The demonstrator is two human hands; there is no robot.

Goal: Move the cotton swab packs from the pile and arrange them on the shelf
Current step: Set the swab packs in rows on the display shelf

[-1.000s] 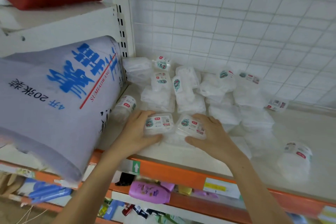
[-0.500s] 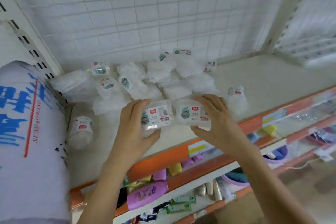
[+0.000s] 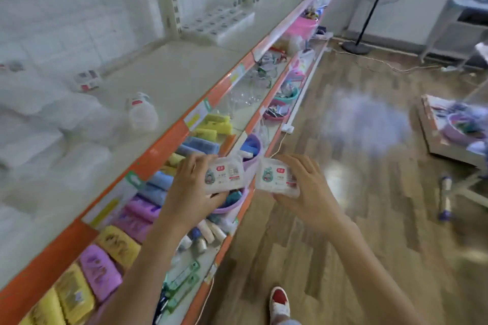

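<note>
**Two swab packs held in front of the shelf**

The left hand (image 3: pixel 190 187) grips one cotton swab pack (image 3: pixel 224 174), fingers curled over its top and thumb under it. The right hand (image 3: pixel 309 190) holds a second pack (image 3: pixel 277 178) in the same way. Both packs are in the air, just beside each other, off the orange front edge of the shelf (image 3: pixel 169 79). The pile (image 3: pixel 47 119) lies blurred on the shelf at the left, well apart from the hands. A single round pack (image 3: pixel 141 111) lies near the shelf edge.

White packs (image 3: pixel 224 175), orange shelf edge (image 3: pixel 158 150), seemingly wood-grain floor (image 3: pixel 369 219).
</note>
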